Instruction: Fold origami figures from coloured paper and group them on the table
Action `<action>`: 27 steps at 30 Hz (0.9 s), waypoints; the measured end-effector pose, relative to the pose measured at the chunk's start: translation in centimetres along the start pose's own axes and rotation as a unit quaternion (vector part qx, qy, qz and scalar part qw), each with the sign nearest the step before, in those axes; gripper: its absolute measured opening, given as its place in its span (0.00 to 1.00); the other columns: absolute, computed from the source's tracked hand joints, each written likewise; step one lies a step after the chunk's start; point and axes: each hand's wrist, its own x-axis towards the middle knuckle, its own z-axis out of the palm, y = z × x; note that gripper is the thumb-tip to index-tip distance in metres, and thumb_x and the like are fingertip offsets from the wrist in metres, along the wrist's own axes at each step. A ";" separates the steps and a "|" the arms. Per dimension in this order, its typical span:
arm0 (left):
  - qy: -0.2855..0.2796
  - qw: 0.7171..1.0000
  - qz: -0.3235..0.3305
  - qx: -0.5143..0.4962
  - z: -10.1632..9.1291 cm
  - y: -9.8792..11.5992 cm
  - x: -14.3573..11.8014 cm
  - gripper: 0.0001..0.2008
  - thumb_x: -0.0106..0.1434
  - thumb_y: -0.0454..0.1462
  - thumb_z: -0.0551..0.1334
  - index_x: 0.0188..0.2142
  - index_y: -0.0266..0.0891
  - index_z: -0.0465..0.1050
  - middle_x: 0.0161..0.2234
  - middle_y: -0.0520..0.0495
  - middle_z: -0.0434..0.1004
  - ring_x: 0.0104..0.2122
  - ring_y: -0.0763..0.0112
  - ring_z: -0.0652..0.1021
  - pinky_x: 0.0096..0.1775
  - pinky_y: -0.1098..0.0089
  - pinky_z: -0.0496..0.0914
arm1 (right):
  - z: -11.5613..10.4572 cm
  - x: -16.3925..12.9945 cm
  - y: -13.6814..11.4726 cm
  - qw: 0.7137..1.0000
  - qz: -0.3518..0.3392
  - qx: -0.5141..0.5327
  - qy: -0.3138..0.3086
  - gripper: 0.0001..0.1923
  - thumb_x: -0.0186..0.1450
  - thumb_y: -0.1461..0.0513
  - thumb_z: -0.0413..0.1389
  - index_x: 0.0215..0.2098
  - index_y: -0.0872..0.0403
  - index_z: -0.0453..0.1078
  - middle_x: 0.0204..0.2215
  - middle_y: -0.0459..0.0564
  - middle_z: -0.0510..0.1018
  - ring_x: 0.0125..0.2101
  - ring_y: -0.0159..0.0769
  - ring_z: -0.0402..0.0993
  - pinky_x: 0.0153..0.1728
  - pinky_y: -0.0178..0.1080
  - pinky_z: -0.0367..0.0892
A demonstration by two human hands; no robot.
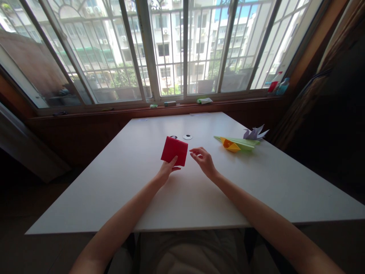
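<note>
A folded red paper square (173, 151) is held up above the white table, tilted a little. My left hand (168, 169) grips its lower edge, with the thumb pressed on the near face and the other fingers mostly behind the sheet. Just right of the paper's edge, my right hand (203, 160) hovers with loosely curled fingers. Its thumb and fingertips are slightly apart, not touching the paper, and nothing shows between them.
On the right of the white table (119, 198) lie an orange paper boat (230, 145), a light green paper plane (246, 144) and a lavender folded paper bird (255, 133). A round black-and-white piece (187, 137) lies behind the red paper. Bottles (275, 83) stand on the windowsill.
</note>
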 end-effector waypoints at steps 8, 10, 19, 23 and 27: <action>-0.087 0.996 -0.017 -0.007 0.3 -0.1 -0.4 0.20 0.55 0.45 0.59 0.43 0.34 0.67 0.42 0.40 0.73 0.39 0.64 0.75 0.44 0.61 0.67 | 1.2 -0.7 0.1 0.995 0.024 0.014 -0.100 0.11 0.52 0.56 0.58 0.29 0.55 0.72 0.27 0.49 0.75 0.24 0.31 0.68 0.26 0.34 0.63; -0.087 0.996 -0.019 -0.014 0.4 -0.3 -0.3 0.20 0.54 0.45 0.60 0.43 0.35 0.67 0.42 0.40 0.73 0.41 0.64 0.74 0.46 0.61 0.66 | 1.3 -0.8 0.2 0.993 0.039 0.034 -0.102 0.10 0.52 0.57 0.57 0.29 0.55 0.72 0.26 0.49 0.76 0.24 0.31 0.69 0.27 0.35 0.64; -0.131 0.991 -0.019 -0.004 0.4 -0.4 -0.4 0.20 0.54 0.44 0.60 0.44 0.37 0.67 0.46 0.41 0.71 0.45 0.61 0.72 0.48 0.59 0.63 | 1.4 -0.6 0.8 0.990 0.053 0.093 -0.097 0.09 0.49 0.58 0.60 0.26 0.56 0.70 0.24 0.46 0.74 0.23 0.30 0.68 0.26 0.34 0.64; -0.127 0.992 -0.025 -0.001 0.6 -0.4 -0.5 0.20 0.54 0.45 0.60 0.43 0.37 0.67 0.44 0.41 0.71 0.43 0.63 0.73 0.48 0.59 0.64 | 1.5 -0.7 0.8 0.995 0.038 0.063 -0.071 0.07 0.49 0.60 0.60 0.25 0.55 0.71 0.22 0.46 0.75 0.22 0.30 0.67 0.25 0.33 0.64; -0.114 0.993 -0.030 0.003 0.5 -0.5 -0.3 0.21 0.54 0.46 0.60 0.43 0.36 0.67 0.43 0.41 0.72 0.42 0.63 0.73 0.47 0.59 0.64 | 1.4 -0.8 0.3 0.997 0.020 0.048 -0.056 0.06 0.50 0.61 0.59 0.26 0.55 0.71 0.24 0.47 0.76 0.24 0.31 0.69 0.26 0.34 0.65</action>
